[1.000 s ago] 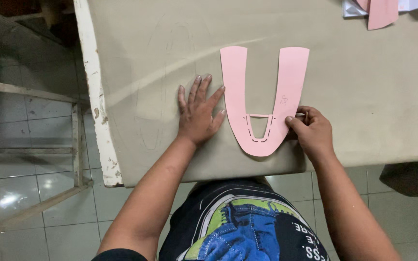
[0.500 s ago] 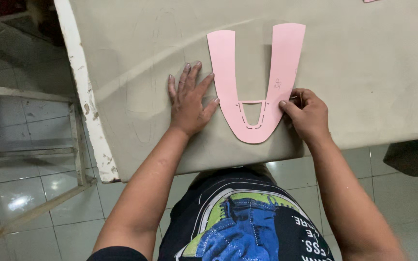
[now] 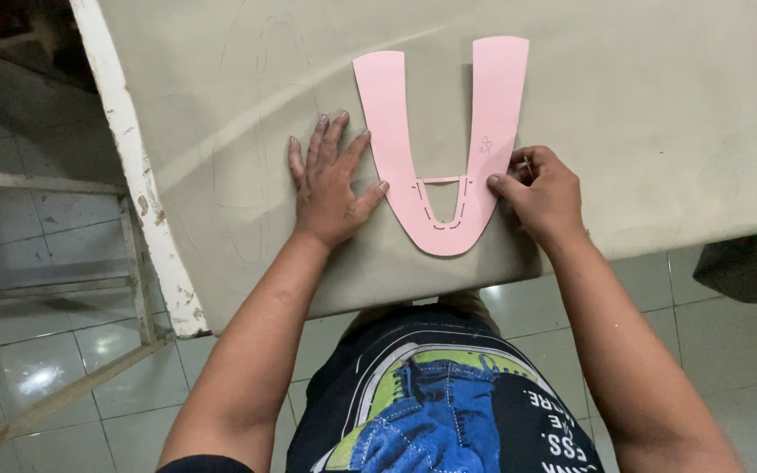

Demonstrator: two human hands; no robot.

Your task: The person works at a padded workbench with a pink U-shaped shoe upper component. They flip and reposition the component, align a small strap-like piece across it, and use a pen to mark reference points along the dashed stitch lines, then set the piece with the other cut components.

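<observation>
Two hands flank the pink U-shaped paper pattern (image 3: 449,149) lying on the beige sheet (image 3: 659,114), arms pointing away. Left hand (image 3: 330,184) is splayed flat at its left arm; right hand (image 3: 545,193) is curled, fingertip pressing its right arm.

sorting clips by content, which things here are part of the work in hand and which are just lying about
In use: pink U-shaped template; beige sheet under it; left hand pressed flat beside it; right hand at its right edge, fingers curled.

Just about: white table edge; dark object, lower right.
</observation>
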